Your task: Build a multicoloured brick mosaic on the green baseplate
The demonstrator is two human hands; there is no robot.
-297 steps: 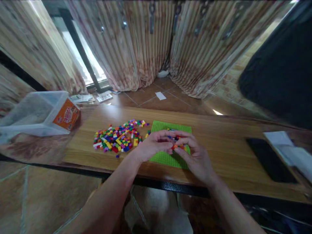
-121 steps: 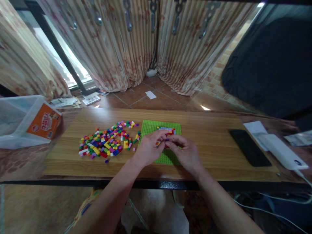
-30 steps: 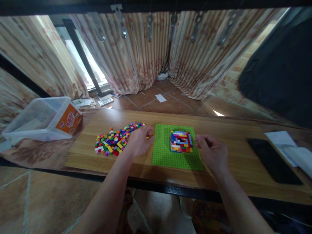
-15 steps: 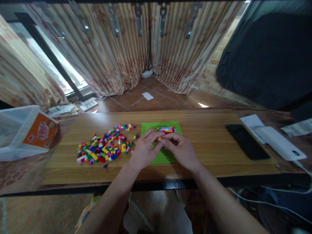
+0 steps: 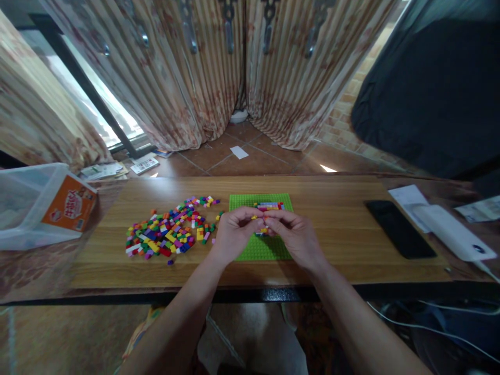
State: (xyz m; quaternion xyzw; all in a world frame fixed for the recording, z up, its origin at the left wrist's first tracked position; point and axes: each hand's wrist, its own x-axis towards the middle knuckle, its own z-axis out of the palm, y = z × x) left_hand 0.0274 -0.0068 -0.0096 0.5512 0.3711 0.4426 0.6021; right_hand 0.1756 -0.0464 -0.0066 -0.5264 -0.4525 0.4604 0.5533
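Observation:
My left hand (image 5: 235,233) and my right hand (image 5: 296,237) meet over the green studded baseplate (image 5: 262,253), thumbs and forefingers closed in a pinch. Between the fingertips are small toy bricks (image 5: 266,221), with yellow and orange-red showing; how many is too small to tell. On the baseplate, partly covered by my hands, stands a low build of coloured bricks (image 5: 270,205), with a pale row and red at its right end. To the left of my left hand, a loose pile of mixed bricks (image 5: 164,234) spreads over the wooden table (image 5: 344,224).
A clear plastic tub (image 5: 29,203) with an orange label stands at the far left. On the right lie a black phone (image 5: 400,229), white papers (image 5: 409,200) and a white power bank (image 5: 455,232) with a cable. Curtains (image 5: 195,78) hang behind the table.
My fingertips have drawn closer together, and more orange-red shows between them beside the yellow. The whole view has shifted slightly. The pile and the build look the same.

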